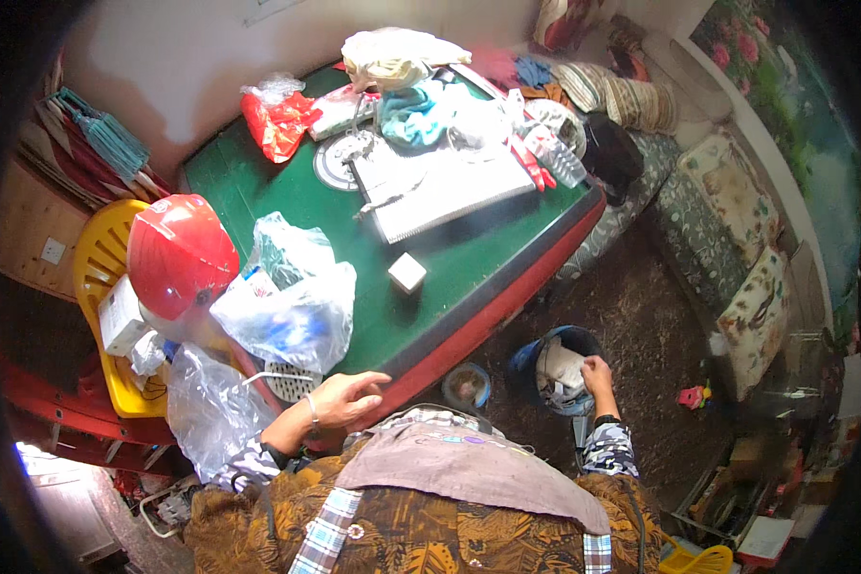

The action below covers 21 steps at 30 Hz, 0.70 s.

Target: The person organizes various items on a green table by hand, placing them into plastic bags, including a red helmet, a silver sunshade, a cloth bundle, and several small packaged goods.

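My left hand hovers by the near edge of a green-topped table, its fingers stretched out with nothing in them. Beside it are a white slotted rack and a clear plastic bag. On the right, my right hand is down at the rim of a dark blue bin, fingers bent together. Its fingertips meet a whitish sheet or bag among the rubbish inside; what they pinch, if anything, is too small to make out. A small white box sits alone on the table.
A red helmet and a white carton rest on a yellow chair. Plastic bags, a white panel and cloths cover parts of the table. A small tub stands beside the bin. Right is a sofa.
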Each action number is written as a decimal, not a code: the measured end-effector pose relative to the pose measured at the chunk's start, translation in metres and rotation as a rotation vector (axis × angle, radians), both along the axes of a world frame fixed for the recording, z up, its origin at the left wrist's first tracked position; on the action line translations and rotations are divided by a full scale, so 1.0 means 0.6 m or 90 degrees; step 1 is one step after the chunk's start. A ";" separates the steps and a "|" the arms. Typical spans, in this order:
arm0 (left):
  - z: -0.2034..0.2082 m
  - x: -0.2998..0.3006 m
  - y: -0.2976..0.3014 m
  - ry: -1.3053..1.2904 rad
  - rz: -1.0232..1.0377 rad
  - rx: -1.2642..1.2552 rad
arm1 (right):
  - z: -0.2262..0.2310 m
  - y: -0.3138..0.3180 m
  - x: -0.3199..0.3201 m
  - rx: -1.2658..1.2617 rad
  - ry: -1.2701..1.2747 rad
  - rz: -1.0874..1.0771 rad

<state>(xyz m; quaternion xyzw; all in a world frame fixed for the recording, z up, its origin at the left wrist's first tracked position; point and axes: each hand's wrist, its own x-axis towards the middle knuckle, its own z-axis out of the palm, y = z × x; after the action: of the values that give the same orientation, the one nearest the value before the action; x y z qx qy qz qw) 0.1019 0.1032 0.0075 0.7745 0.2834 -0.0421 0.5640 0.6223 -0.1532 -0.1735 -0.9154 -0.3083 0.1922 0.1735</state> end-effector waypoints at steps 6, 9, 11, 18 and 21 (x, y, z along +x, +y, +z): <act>0.002 0.052 0.084 -0.144 -0.043 0.037 | 0.174 0.299 -0.093 0.230 -0.064 0.222; 0.003 0.050 0.104 -0.169 -0.045 0.067 | 0.200 0.413 -0.129 0.244 -0.117 0.349; 0.014 0.045 0.110 -0.167 -0.003 0.068 | 0.199 0.471 -0.138 0.240 -0.199 0.399; 0.048 0.040 0.091 -0.089 0.198 0.050 | 0.148 0.566 -0.097 0.277 -0.254 0.401; 0.053 0.067 0.093 -0.080 0.240 0.088 | 0.137 0.566 -0.091 0.325 -0.206 0.335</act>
<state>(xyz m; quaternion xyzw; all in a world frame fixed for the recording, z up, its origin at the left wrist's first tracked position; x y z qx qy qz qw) 0.1420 0.1589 0.0391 0.7458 0.3900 0.1322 0.5237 0.5678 0.1862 -0.0914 -0.7512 -0.5932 0.0009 0.2896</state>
